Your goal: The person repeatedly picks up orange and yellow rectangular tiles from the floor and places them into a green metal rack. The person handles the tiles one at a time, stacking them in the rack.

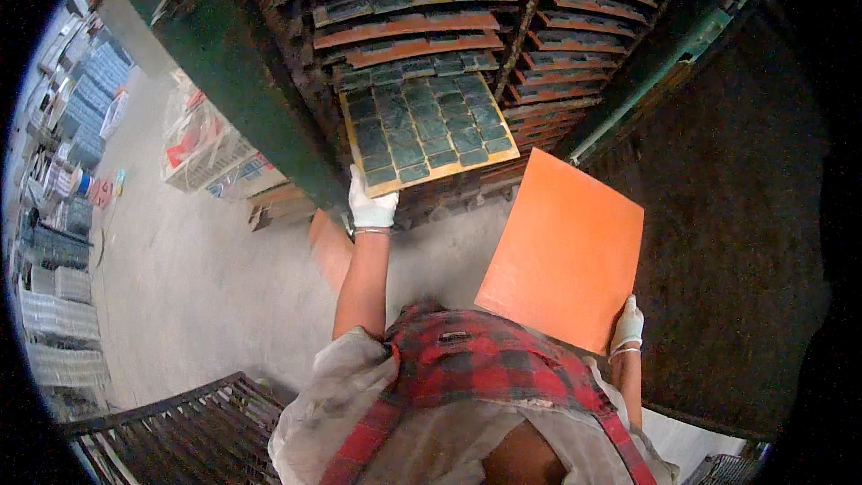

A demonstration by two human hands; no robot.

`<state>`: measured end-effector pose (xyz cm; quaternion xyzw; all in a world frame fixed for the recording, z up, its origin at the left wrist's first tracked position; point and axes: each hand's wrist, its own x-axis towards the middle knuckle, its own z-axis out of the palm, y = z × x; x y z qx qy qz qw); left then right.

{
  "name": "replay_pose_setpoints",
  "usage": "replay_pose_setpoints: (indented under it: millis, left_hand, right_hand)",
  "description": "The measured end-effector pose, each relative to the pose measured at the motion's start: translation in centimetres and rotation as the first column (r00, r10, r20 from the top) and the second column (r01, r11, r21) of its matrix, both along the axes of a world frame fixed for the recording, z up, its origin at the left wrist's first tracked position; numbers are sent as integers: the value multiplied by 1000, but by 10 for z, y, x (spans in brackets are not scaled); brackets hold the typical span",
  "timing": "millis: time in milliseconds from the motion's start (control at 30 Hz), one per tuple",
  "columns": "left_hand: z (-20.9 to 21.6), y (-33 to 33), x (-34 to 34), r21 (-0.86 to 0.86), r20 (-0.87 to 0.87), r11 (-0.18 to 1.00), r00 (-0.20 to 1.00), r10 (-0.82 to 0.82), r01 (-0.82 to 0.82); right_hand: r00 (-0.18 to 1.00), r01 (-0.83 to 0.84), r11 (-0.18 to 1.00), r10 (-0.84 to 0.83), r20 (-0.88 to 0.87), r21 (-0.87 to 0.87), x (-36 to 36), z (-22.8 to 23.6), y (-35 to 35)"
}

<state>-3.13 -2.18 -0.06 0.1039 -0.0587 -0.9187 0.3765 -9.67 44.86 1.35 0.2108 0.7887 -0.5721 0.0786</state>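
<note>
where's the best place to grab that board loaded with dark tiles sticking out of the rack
Grip the tile board by its near edge, which juts out of the rack toward the person, best at both front corners. The left hand already holds the near left corner. The board lies flat and carries loose-looking tiles, so it probably needs level support; the right hand holds an orange board.

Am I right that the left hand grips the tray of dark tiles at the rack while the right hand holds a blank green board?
Not quite. In the head view the left hand does grip the tray of dark tiles at the rack, but the blank board that the right hand holds is orange, not green.
</note>
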Motion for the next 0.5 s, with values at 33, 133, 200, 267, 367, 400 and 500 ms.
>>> replay_pose_setpoints:
  millis: [33, 133, 200, 267, 367, 400, 500]
  left_hand:
    - [-5, -1, 1, -28, -25, 1000, 1000, 7, -8]
    - [-11, 2, -4, 64, -44, 998, 999, 22, -19]
    - [-13, -4, -10, 59, 14, 997, 999, 39, -40]
    - [-17, -5, -12, -8, 41, 998, 997, 60, -60]
    - [-8, -5, -14, -157, 211, 980, 965, 158, -126]
    - [-3, -2, -13, -206, 264, 968, 945, 195, -142]
    - [-7, 12, 2, -590, 251, 785, 882, 399, -188]
  right_hand:
    - [1000, 27, 1000, -27, 16, -5, 15, -6, 8]
    - [994, 104, 995, -103, 25, -10, 42, -18, 25]
    - [991, 135, 990, -135, 9, -31, 60, -27, 34]
    - [987, 161, 987, -161, 30, -27, 70, -40, 44]
    - [985, 170, 985, -170, 38, -5, 89, -49, 48]
    - [985, 163, 987, -163, 54, 1, 91, -45, 49]
    - [984, 162, 987, -163, 77, 16, 112, -39, 59]
